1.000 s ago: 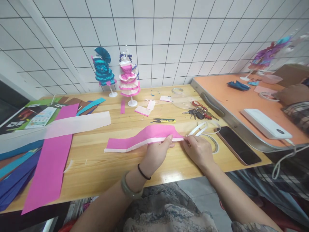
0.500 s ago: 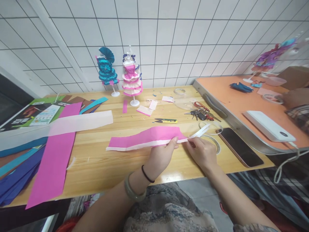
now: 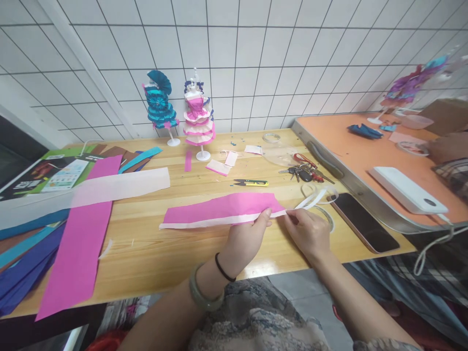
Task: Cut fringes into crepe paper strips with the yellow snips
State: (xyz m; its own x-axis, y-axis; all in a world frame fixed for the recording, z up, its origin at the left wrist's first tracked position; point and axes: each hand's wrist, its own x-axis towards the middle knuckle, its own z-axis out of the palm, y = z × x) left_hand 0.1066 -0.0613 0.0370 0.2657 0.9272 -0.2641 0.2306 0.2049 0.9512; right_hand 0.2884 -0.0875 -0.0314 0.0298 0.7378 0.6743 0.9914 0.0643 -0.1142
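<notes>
A pink crepe paper strip (image 3: 219,206) with a white band along its near edge lies in front of me, low over the table. My left hand (image 3: 250,234) pinches its near edge between thumb and fingers, close to the right end. Right beside it, my right hand (image 3: 307,229) is closed at the strip's right tip. From those fingers a narrow white strip (image 3: 317,198), like tape backing, curls up and away to the right. My right hand partly covers a tape roll (image 3: 326,217) on the table.
Yellow thread snips (image 3: 251,183) and keys (image 3: 302,173) lie beyond the paper. A phone (image 3: 363,222) rests at the right. Two small dress stands, teal (image 3: 161,109) and pink-white (image 3: 199,117), stand behind. Crepe sheets (image 3: 78,248) cover the left side. A person's sleeve (image 3: 455,178) shows at far right.
The white strip at my right hand has swung and now makes a larger curl. My hands have barely moved, and the view has shifted slightly.
</notes>
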